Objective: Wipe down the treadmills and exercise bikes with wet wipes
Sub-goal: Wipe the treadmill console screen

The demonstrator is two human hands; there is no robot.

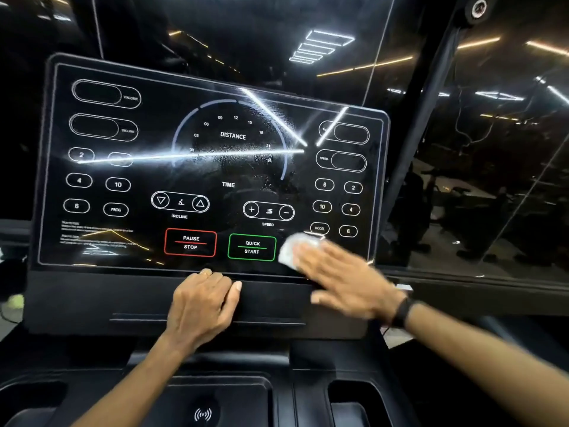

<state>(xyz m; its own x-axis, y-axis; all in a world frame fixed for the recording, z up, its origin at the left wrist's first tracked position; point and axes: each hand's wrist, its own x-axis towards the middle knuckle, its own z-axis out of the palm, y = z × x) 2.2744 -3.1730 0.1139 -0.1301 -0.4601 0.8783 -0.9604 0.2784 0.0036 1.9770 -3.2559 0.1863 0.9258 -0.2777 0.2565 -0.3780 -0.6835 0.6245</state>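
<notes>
right hand point(341, 278) flat, fingers straight; left hand point(201, 303) fingers curled, knuckles up.

Dark glass wall point(492, 180) w/ ceiling-light reflections point(320, 46)

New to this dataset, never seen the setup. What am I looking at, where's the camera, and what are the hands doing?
One picture, from a camera worn on a person's head, looking forward and down. In front is a treadmill's glossy black touch console with printed buttons, such as the red PAUSE STOP button. The right hand, fingers flat and motion-blurred, presses a white wet wipe onto the panel's lower right. The left hand rests on the matte black ledge below the screen, holding nothing. A black wristband sits on the right wrist.
</notes>
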